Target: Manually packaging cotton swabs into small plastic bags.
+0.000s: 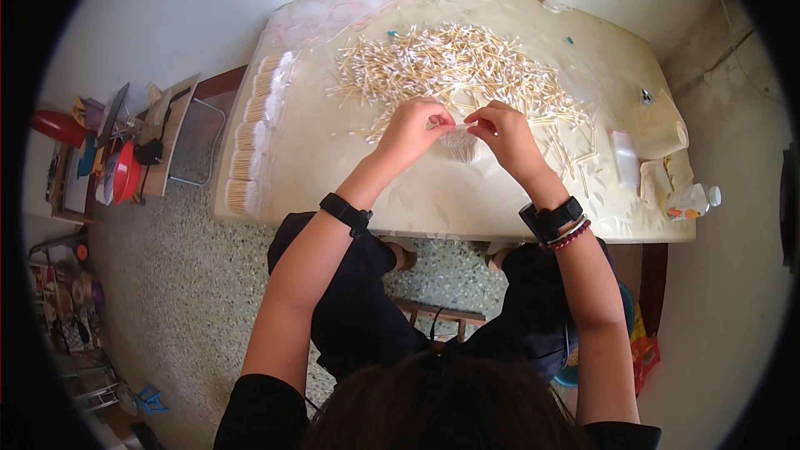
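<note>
Near the middle of the table, a small clear plastic bag packed with cotton swabs lies between my hands. My left hand is closed, with thumb and fingertips pinching the bag's far edge at its left end. Closed in a similar pinch, my right hand grips that same edge from the right. Just beyond my hands spreads a large heap of loose cotton swabs with white tips and pale sticks. Along the table's left side runs a row of filled bags of cotton swabs.
Clear plastic sheets or bags lie at the far left of the pale table. On the right are a brown paper wrapper, a white card-like piece and a clear bottle with a white cap. A folding chair stands left.
</note>
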A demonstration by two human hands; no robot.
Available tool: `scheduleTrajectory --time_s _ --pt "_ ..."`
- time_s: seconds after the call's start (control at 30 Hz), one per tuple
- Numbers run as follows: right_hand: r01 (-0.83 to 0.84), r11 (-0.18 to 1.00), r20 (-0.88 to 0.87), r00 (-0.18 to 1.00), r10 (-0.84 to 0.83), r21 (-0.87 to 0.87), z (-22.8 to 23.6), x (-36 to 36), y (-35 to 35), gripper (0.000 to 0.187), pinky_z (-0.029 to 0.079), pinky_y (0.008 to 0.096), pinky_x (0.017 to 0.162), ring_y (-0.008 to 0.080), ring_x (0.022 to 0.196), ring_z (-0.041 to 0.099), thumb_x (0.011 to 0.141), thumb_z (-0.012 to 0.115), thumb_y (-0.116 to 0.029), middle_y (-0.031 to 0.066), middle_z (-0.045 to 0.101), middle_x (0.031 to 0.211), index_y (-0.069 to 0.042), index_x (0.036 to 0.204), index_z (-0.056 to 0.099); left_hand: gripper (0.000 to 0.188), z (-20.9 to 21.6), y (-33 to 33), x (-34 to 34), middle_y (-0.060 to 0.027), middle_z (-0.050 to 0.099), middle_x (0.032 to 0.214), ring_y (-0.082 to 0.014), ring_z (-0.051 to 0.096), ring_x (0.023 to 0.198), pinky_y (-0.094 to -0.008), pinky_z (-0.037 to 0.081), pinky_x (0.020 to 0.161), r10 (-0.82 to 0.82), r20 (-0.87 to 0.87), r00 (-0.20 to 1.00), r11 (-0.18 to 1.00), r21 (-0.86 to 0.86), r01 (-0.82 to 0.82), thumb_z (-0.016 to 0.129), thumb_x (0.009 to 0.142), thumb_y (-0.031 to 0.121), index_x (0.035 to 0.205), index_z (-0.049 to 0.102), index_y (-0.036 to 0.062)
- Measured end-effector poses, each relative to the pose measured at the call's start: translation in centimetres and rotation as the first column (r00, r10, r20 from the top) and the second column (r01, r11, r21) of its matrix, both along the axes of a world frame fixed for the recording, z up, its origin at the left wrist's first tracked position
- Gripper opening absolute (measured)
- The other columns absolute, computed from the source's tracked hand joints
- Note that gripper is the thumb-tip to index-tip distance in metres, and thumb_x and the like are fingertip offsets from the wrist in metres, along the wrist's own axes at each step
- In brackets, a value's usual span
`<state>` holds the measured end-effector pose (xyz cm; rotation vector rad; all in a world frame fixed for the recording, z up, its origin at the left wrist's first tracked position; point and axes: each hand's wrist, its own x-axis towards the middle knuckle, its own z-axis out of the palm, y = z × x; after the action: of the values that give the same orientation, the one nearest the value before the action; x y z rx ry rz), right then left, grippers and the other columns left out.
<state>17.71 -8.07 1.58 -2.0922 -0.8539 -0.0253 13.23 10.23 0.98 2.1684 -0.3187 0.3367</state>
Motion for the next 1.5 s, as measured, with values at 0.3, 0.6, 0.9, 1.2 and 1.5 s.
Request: scheduleTrajectory --time_s 0.3,0.6,0.9,1.2,1.5 --pt "0.001 0.999 0.048 0.999 0.001 -0.038 -0.1 0.0 -0.3 0.009 0.045 0.0344 0.062 0.0288 0.067 0.057 0.073 0.066 -0.006 0.015 0.057 0.075 0.0 0.079 0.065 0.01 -0.2 0.0 0.1 -0.01 0.062 0.074 -0.0181 0.058 0.068 -0.0285 0.045 0.063 -0.035 -0.07 0.997 0.999 0.008 0.035 0.068 0.071 0.006 0.08 0.066 0.0015" --pt "0.028 1.0 0.015 1.0 -0.028 -0.007 0.4 -0.1 -0.5 0.01 0.045 0.0334 0.059 0.0266 0.062 0.056 0.071 0.067 -0.008 0.0144 0.057 0.07 0.0 0.078 0.065 0.008 -0.1 0.1 0.0 -0.0106 0.06 0.073 -0.0214 0.058 0.067 -0.0307 0.044 0.062 -0.054 0.016 0.998 0.997 0.058 0.053 0.066 0.072 0.005 0.079 0.066 0.0014" --pt "0.036 0.999 0.051 0.998 -0.034 -0.039 0.5 -0.2 -0.4 0.01 0.044 0.0336 0.057 0.0258 0.06 0.055 0.07 0.068 -0.008 0.0135 0.056 0.068 -0.002 0.077 0.065 0.007 -0.1 0.1 0.1 -0.0106 0.058 0.073 -0.0226 0.057 0.068 -0.0307 0.044 0.063 -0.081 0.034 0.996 0.994 0.082 0.078 0.066 0.072 0.005 0.078 0.065 0.0007" --pt "0.034 0.999 0.045 0.998 -0.032 -0.042 0.6 -0.3 -0.2 0.01 0.044 0.0347 0.058 0.0273 0.061 0.055 0.074 0.065 -0.01 0.014 0.056 0.071 -0.003 0.08 0.063 0.008 0.4 0.0 -0.2 -0.0104 0.056 0.07 -0.0218 0.055 0.067 -0.0308 0.042 0.062 -0.061 0.005 0.998 0.997 0.052 0.06 0.065 0.073 0.005 0.078 0.063 -0.0009" --pt "0.069 0.998 0.043 0.997 -0.068 -0.001 0.9 0.3 -0.7 0.009 0.044 0.034 0.057 0.0254 0.06 0.055 0.074 0.065 -0.009 0.0127 0.056 0.066 -0.003 0.081 0.062 0.01 0.5 0.7 0.0 -0.0102 0.061 0.076 -0.0238 0.057 0.074 -0.0312 0.044 0.068 0.003 0.045 0.999 0.994 0.111 -0.008 0.068 0.072 0.007 0.079 0.065 0.0001"
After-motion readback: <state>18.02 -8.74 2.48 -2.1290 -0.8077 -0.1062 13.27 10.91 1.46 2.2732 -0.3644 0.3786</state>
